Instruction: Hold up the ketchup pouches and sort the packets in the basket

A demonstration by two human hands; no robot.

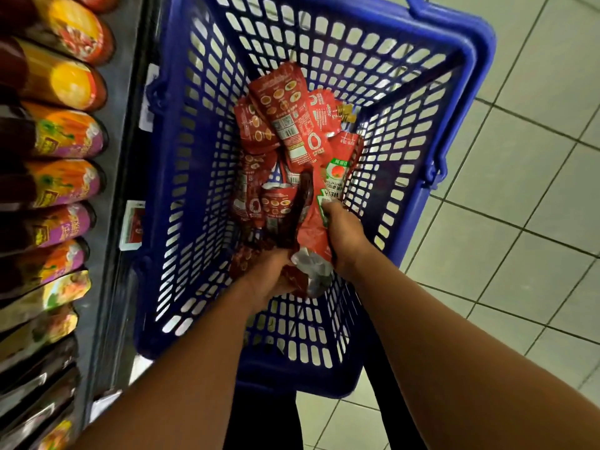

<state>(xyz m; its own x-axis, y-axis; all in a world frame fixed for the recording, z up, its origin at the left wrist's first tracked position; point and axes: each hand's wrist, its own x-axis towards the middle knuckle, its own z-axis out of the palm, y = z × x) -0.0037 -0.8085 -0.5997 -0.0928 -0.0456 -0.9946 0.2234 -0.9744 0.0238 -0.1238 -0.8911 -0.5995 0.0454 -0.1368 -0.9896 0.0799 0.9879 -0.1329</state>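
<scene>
Both hands in the blue basket [467, 131]
The left hand [269, 274] and right hand [345, 235] each curl fingers around one red sauce pouch [316, 228] above the pile near the basket's near edge.

1. A blue plastic basket [194, 196] with lattice walls holds a heap of red sauce pouches [289, 125] on its bottom.
2. Left of the basket, a dark shelf [110, 196] carries a row of bottles [65, 134] lying side by side.
3. Right of the basket is pale tiled floor [519, 196].

- Both forearms are bare, with no sleeves in view.
- The left hand [269, 274] and right hand [345, 237] wear no gloves, rings or watch.
- Dark trousers show below.
</scene>
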